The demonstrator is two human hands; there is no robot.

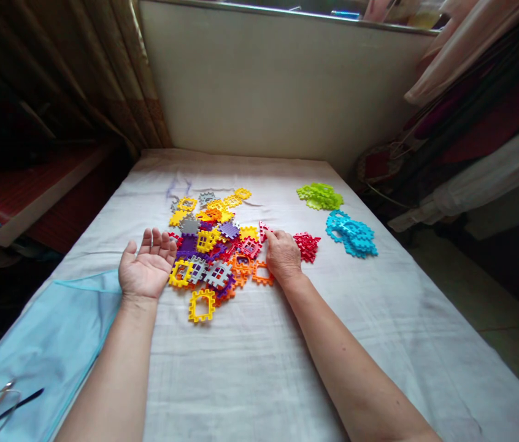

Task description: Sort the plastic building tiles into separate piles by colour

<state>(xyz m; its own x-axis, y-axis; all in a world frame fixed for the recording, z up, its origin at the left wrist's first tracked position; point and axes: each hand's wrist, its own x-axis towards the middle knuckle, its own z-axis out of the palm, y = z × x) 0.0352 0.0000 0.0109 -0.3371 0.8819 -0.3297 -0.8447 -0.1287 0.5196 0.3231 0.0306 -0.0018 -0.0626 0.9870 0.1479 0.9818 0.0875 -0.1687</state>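
My left hand [148, 265] rests palm up at the left edge of a mixed heap of plastic interlocking tiles [188, 244], fingers stretched out and nothing in it. At the heap's right side my right hand [283, 253] has its fingers closed on a red triangular tile [262, 231]. An orange square frame tile [262, 274] lies beside that hand. The heap mixes yellow, grey, purple, orange and red pieces, with a yellow frame tile [202, 306] at its near end. Just right of my right hand sits a small pile of red tiles [307, 247].
Green tiles [320, 196] and blue tiles [352, 234] lie in separate piles at the right. A pale sheet [222, 380] covers the surface. At the left are a light blue cloth bag [70, 325] and eyeglasses [6, 402]. A white wall [278, 92] stands behind.
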